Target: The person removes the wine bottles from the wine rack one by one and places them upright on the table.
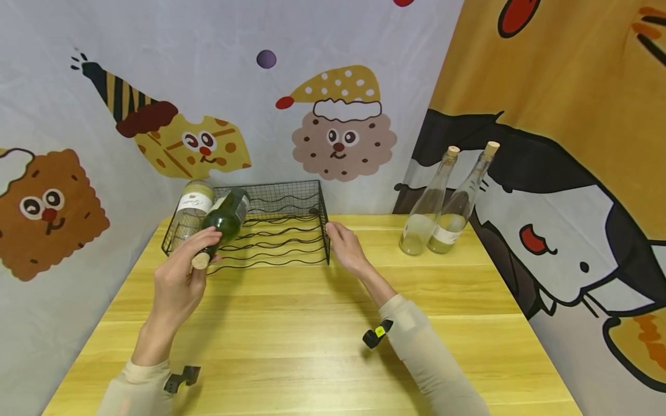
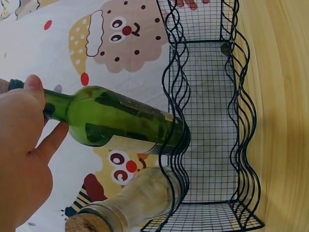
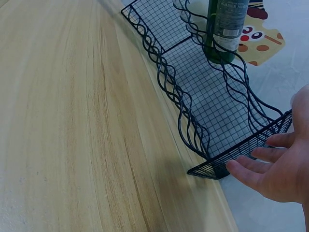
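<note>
My left hand [image 1: 179, 280] grips the neck of a green wine bottle [image 1: 227, 216], whose cork faces me. The base of this bottle reaches in over the wavy bars of a black wire bottle rack [image 1: 281, 263], at its left part. Just left of it a clear corked bottle [image 2: 145, 193] with a white label lies in the rack's end place. My right hand [image 1: 346, 248] rests against the rack's right mesh side, fingers fairly straight; in the right wrist view its fingertips [image 3: 235, 166] are at that mesh panel.
Two clear corked bottles, one left [image 1: 418, 231] and one right [image 1: 448, 231], stand upright at the back right of the wooden table [image 1: 312, 346]. A cloth with cartoon figures [image 1: 250, 34] hangs behind the rack. Each sleeve carries a small black camera mount [image 1: 182, 378].
</note>
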{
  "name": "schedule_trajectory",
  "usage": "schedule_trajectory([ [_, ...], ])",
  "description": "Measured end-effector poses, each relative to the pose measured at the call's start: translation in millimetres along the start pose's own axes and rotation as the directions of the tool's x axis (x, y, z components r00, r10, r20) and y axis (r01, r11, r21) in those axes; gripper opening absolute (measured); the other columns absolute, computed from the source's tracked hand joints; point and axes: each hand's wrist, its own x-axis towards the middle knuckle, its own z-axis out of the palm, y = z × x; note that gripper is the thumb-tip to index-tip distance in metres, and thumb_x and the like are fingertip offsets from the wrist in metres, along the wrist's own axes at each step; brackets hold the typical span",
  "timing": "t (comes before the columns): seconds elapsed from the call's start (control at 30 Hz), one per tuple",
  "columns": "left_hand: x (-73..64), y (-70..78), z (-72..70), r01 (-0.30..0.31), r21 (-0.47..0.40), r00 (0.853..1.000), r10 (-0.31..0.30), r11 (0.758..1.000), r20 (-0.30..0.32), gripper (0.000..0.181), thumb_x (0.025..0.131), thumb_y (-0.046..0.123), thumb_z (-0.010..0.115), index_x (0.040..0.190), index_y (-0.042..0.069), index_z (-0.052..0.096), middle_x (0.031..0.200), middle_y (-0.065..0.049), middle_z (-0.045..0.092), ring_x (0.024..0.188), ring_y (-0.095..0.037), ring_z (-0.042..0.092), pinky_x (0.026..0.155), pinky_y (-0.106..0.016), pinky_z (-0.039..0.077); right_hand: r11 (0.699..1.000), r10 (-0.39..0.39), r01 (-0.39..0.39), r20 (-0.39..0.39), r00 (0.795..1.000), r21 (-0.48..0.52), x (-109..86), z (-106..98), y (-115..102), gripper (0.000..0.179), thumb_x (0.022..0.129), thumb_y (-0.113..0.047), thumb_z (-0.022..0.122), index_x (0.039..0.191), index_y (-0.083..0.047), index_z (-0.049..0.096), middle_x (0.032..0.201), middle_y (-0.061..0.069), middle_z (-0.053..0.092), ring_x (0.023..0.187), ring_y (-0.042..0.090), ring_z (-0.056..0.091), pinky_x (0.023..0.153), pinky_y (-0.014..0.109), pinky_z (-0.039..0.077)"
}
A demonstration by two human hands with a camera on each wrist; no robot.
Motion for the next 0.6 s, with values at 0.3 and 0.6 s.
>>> schedule_trajectory([
  [0.3,8.0,8.9,-1.8,-0.015,-0.022,0.998,0.014,1.0,-0.057,0.046,0.115,0.032,0.067,0.118,-0.013,0.075,0.116,-0.031,0.082,0.14,0.002,0.068,0.121,-0.016,0.053,1.0,-0.012,0.012,0.001,1.0,-0.018,-1.0,-2,0,0.074,0.121,-0.062,0.033,0.17,-0.009,0.05,0.168,0.021,0.059,0.15,0.045,0.063,0.119,0.06,0.061],
  [0.6,15.0,22.0,-6.8,0.0,-0.03,0.99,-0.004,1.0,-0.139,0.052,0.113,0.038,0.069,0.113,-0.014,0.074,0.107,-0.032,0.081,0.133,0.006,0.071,0.117,-0.013,0.055,1.0,-0.013,0.013,-0.001,1.0,-0.02,-1.1,-1,-2,0.072,0.121,-0.06,0.034,0.167,-0.009,0.054,0.167,0.022,0.06,0.146,0.05,0.065,0.118,0.062,0.061],
])
